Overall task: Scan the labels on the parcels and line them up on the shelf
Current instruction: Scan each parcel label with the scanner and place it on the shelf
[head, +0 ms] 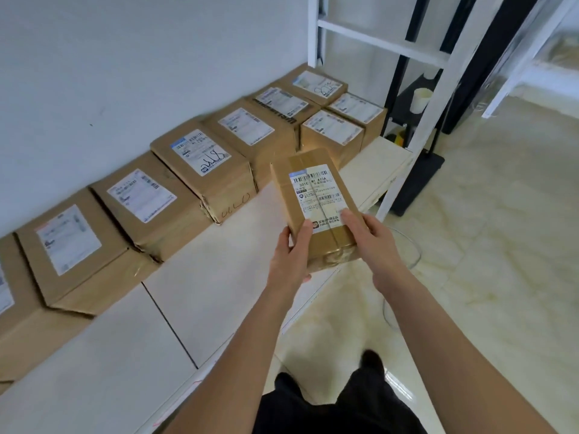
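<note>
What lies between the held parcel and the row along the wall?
In the head view, only bare white shelf separates the held parcel from the row.

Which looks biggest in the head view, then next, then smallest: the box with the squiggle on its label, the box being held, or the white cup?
1. Box with the squiggle on its label
2. Held box, in both hands; it is nearer the camera, so first and second place are unsure
3. White cup, clearly smallest, though it stands farthest away
</note>
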